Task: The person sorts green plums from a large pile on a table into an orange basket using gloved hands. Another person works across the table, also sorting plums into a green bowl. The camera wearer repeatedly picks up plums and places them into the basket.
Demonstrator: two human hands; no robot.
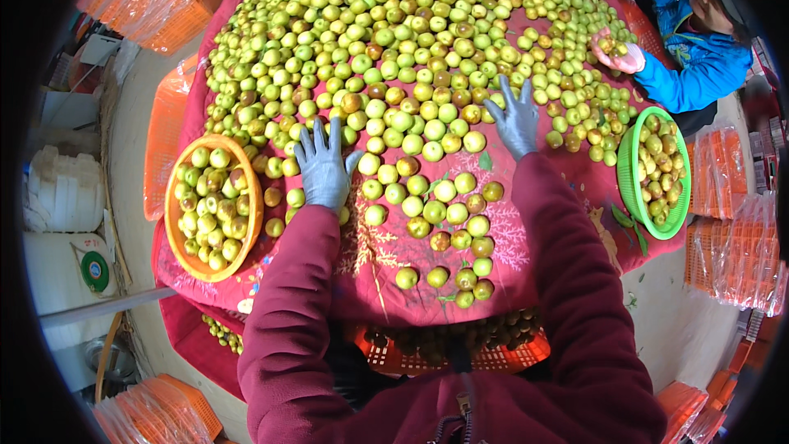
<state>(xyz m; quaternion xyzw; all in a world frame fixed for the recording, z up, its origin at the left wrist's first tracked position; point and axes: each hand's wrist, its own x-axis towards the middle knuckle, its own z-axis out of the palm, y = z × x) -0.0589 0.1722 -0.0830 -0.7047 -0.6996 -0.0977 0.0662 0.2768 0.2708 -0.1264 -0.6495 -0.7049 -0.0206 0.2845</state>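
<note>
A large spread of green and brown-blotched jujube fruits [345,31] covers much of a table with a red patterned cloth [425,311]. My left hand [324,166], in a grey glove, lies palm down with fingers apart at the edge of the fruits. Farther right, my right hand [515,117], gloved alike, has its fingers spread beside the fruits and holds none. A looser group of fruits [434,212] lies between my forearms. An orange plastic basket [259,216] full of fruits stands left of my left hand. At the table's right side a green plastic basket [626,176] also holds fruits.
Across the right corner, a co-worker in a blue jacket [672,74] has one gloved hand on the fruits and some in the other. Stacked orange crates [715,253] in clear plastic flank the table. An orange crate [394,361] with darker fruits sits below the near edge.
</note>
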